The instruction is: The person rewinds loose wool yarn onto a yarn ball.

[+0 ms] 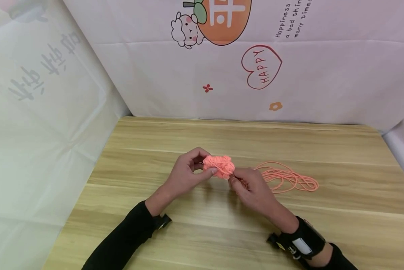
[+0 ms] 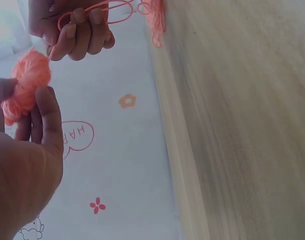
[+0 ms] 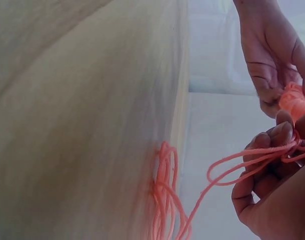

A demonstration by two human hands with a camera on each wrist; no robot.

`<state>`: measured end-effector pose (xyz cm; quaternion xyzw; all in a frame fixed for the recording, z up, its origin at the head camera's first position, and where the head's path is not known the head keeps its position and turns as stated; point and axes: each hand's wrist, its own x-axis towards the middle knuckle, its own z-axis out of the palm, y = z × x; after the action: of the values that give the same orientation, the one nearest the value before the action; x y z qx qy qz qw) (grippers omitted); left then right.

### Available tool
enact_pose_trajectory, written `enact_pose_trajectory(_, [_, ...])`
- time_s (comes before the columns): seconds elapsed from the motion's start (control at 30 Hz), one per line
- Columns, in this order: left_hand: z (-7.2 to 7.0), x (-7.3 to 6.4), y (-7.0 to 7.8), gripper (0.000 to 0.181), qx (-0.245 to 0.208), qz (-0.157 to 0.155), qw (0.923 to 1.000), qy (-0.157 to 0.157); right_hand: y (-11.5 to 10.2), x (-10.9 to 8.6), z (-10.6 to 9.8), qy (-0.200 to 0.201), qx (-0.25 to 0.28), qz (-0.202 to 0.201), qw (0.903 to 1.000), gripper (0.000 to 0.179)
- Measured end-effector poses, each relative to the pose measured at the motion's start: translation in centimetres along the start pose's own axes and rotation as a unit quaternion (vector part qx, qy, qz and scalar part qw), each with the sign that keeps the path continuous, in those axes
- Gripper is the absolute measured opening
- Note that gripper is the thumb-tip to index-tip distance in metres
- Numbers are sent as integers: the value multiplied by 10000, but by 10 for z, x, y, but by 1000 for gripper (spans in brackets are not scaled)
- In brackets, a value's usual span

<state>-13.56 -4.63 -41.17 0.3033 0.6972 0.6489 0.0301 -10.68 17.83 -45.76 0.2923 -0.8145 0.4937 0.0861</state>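
Head view: the left hand (image 1: 183, 172) gripped a plump, fuzzy coral ball (image 1: 221, 164) above the wood-grained table (image 1: 202, 236), as the right hand (image 1: 256, 192) pinched its strand (image 2: 52, 53) at the ball's four o'clock. Slender, loose loops (image 1: 291, 178) lay at three o'clock. Wound from yarn, the ball looked light, soft, unslippery, probably best held gently round its middle; the loops seemed apt to tangle.

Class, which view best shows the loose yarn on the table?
The head view: most of the loose yarn shows from above, partly hidden by the right hand. The left wrist view catches only a clump at the top edge; the right wrist view shows strands side-on, cut off at the bottom.
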Motion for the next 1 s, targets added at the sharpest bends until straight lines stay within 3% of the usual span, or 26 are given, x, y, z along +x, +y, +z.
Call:
enact_pose_trajectory(0.23, [0,-1,-5,17,447,-210,9976,479,1,0,1,-45,-59,-368,9993,35])
enact_pose_trajectory(0.43, [-1,-3,-29,19,942,-517,9929,508,1,-1,2,101,-381,-576,9976,32])
enact_pose_trajectory(0.63, [-1,-6,-39,19,1365,-842,9869,147,0,0,2,230,-538,-674,9960,31])
enact_pose_trajectory(0.83, [2,-6,-40,19,1689,-819,9813,-436,-5,0,0,196,-523,-513,9971,31])
enact_pose_trajectory(1.0, [5,-6,-41,17,1927,-687,9737,-1003,-23,5,-5,128,-305,-389,9987,29])
